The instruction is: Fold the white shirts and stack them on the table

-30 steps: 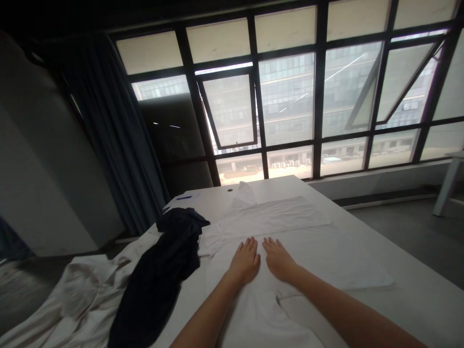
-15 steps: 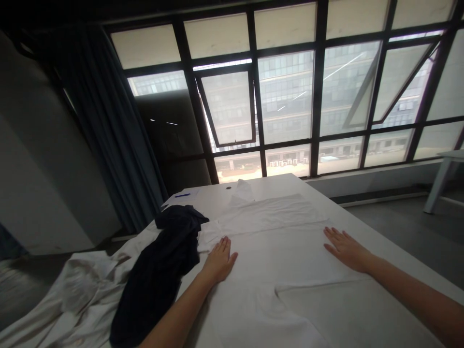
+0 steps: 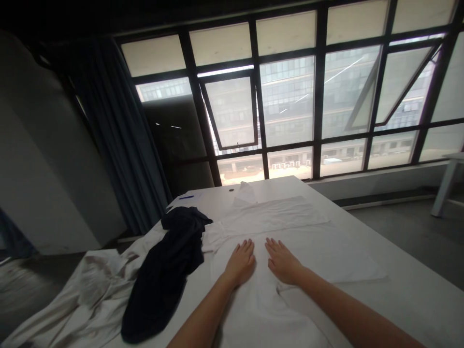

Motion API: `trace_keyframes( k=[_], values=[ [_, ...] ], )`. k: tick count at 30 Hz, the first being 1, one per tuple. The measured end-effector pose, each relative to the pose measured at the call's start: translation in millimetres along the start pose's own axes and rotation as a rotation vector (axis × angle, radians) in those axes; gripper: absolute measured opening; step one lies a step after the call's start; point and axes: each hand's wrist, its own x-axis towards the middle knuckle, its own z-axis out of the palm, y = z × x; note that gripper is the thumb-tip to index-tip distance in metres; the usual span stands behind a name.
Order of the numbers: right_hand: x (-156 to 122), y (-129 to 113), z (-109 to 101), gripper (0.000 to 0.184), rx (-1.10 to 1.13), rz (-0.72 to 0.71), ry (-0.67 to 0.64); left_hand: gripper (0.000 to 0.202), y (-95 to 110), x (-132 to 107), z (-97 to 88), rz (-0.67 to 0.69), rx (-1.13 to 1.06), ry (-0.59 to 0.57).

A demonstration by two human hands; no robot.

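My left hand (image 3: 241,263) lies flat on a white shirt (image 3: 275,217), fingers spread, pressing on the cloth and holding nothing. My right hand (image 3: 282,262) rests just as flat a short gap to its right, also on the shirt. The shirt is spread out on the white table (image 3: 416,290), with its collar (image 3: 246,194) at the far end and a folded sleeve or panel across it. Left of my left hand lies a crumpled dark navy garment (image 3: 165,275), touching the shirt's edge.
A rumpled off-white cloth (image 3: 96,282) hangs over the table's left edge. A blue pen (image 3: 186,197) lies on a sheet of paper at the far corner, near a small dark round object (image 3: 231,190). Tall windows and a dark curtain (image 3: 119,130) stand beyond.
My hands have slid inward toward each other across the shirt, the right hand much further than the left. The head view has shifted slightly.
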Motion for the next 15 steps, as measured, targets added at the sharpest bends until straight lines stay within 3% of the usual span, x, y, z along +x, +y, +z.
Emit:
trace_keyframes(
  k=[4,7,11,15],
  values=[
    [-31.7,55.5,-5.0,0.074,-0.008,0.054,-0.011,0.065,-42.5,-24.9,-8.8,-0.093,0.017,0.010],
    [-64.4,112.1,-11.9,0.081,-0.075,0.211,0.019,0.073,-63.2,-38.8,-11.2,-0.133,0.027,0.015],
    [-105.9,169.4,-20.7,0.084,-0.159,0.390,0.024,0.082,-67.5,-45.6,-8.8,-0.159,0.067,0.026],
    [-139.2,186.5,-27.5,0.081,-0.185,0.384,0.026,0.087,-59.0,-55.8,-9.1,-0.146,0.094,0.034]
  ],
)
